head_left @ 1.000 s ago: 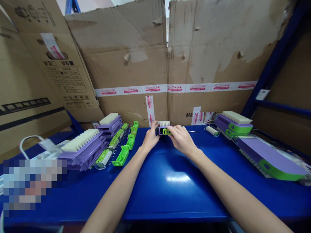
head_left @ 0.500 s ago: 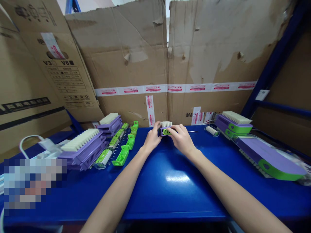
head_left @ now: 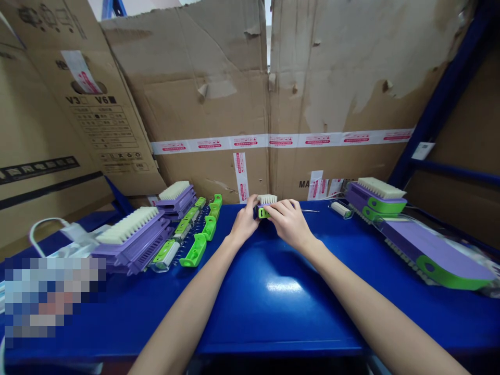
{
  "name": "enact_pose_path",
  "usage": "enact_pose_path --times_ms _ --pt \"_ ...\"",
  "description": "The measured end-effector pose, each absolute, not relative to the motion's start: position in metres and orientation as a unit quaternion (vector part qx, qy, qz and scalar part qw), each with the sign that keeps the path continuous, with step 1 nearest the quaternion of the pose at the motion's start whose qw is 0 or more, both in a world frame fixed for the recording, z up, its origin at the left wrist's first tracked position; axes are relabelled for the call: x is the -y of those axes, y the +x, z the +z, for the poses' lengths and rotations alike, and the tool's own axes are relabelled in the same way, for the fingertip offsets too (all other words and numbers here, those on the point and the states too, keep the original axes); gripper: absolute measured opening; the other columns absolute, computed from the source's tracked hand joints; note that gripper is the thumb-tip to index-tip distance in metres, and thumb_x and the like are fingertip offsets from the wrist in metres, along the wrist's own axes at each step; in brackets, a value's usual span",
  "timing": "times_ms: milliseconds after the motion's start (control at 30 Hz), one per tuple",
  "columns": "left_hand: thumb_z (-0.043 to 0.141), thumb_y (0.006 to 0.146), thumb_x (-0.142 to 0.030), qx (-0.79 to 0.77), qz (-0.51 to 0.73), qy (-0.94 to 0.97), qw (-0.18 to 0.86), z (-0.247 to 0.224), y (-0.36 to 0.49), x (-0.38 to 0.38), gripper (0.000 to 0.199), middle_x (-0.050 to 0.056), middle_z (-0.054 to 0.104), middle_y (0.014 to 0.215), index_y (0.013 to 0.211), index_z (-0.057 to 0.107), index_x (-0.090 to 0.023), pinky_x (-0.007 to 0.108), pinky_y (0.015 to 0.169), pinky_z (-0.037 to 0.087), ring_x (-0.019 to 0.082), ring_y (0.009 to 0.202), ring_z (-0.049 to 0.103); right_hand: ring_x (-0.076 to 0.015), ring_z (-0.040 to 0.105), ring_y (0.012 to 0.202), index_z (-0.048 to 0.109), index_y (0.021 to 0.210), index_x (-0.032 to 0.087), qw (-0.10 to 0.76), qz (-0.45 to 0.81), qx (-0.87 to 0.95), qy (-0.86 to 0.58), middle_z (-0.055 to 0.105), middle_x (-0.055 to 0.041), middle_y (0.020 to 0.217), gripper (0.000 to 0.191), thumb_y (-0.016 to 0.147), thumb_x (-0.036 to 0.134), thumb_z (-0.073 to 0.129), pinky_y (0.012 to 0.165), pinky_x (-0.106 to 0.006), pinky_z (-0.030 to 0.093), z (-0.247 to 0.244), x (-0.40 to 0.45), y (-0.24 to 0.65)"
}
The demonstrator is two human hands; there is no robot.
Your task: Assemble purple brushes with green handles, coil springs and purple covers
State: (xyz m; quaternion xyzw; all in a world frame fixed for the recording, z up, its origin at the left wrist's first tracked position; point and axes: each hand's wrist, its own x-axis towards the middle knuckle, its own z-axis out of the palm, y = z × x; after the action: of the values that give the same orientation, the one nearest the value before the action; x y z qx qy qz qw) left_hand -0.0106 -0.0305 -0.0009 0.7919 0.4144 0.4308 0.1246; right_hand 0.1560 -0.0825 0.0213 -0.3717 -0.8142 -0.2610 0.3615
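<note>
Far back in the middle of the table, my left hand (head_left: 246,221) grips a purple brush (head_left: 269,207) by its left side. Its white bristles point up. On the near face of the brush sits a green end piece (head_left: 263,213) with dark slots. My right hand (head_left: 288,216) has its fingers closed on this piece and the brush's right side, covering part of both. A thin metal rod (head_left: 311,211), perhaps a screwdriver, lies just right of my right hand; its near end is hidden.
Stacked purple brushes (head_left: 130,237) stand left, beside a row of green-and-clear parts (head_left: 166,255), springs and green caps (head_left: 195,250). On the right are brushes with green ends (head_left: 390,205) and a small white-and-clear part (head_left: 341,210). Cardboard (head_left: 211,104) walls the back.
The green end piece has shifted left and sits closer against the brush's face. My right fingers have moved slightly left with it. The left hand keeps its hold.
</note>
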Motion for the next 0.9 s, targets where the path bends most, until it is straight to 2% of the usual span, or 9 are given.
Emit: enact_pose_path --times_ms 133,233,467,700,900 --pt "0.057 0.072 -0.004 -0.415 0.428 0.793 0.127 0.0 -0.009 0.032 0.068 0.01 0.056 0.128 0.132 0.03 -0.022 0.034 0.095 0.044 0.024 0.118 0.052 -0.0225 0.048 0.096 0.06 0.108 0.019 0.353 -0.265 0.809 -0.389 0.063 -0.0085 0.105 0.026 0.086 0.013 0.049 0.085 -0.038 0.032 0.018 0.081 0.154" --pt "0.058 0.073 -0.004 -0.42 0.422 0.794 0.124 -0.001 -0.009 0.032 0.068 0.008 0.056 0.128 0.132 0.03 -0.023 0.033 0.095 0.044 0.023 0.118 0.052 -0.0227 0.047 0.1 0.062 0.108 0.022 0.368 -0.261 0.794 -0.407 0.059 -0.0089 0.11 0.024 0.086 0.019 0.052 0.086 -0.038 0.032 0.017 0.079 0.155" --pt "0.059 0.071 -0.003 -0.424 0.422 0.791 0.129 -0.001 -0.01 0.032 0.07 0.008 0.056 0.128 0.132 0.03 -0.023 0.032 0.094 0.045 0.022 0.117 0.053 -0.0218 0.046 0.092 0.063 0.104 0.022 0.356 -0.256 0.79 -0.429 0.059 -0.0076 0.098 0.022 0.083 0.024 0.057 0.082 -0.036 0.029 0.019 0.081 0.157" --pt "0.059 0.071 -0.003 -0.427 0.427 0.786 0.129 -0.001 -0.011 0.03 0.071 0.008 0.057 0.127 0.131 0.03 -0.024 0.033 0.094 0.045 0.023 0.115 0.054 -0.0213 0.045 0.093 0.062 0.106 0.022 0.368 -0.249 0.792 -0.418 0.058 -0.0079 0.1 0.022 0.086 0.024 0.053 0.083 -0.036 0.027 0.023 0.082 0.162" --pt "0.059 0.07 -0.002 -0.413 0.437 0.79 0.117 -0.005 -0.011 0.026 0.071 0.009 0.057 0.126 0.132 0.031 -0.023 0.033 0.094 0.045 0.022 0.115 0.055 -0.0218 0.044 0.093 0.063 0.104 0.024 0.349 -0.238 0.793 -0.439 0.058 -0.0073 0.1 0.022 0.082 0.023 0.058 0.084 -0.037 0.027 0.02 0.079 0.164"
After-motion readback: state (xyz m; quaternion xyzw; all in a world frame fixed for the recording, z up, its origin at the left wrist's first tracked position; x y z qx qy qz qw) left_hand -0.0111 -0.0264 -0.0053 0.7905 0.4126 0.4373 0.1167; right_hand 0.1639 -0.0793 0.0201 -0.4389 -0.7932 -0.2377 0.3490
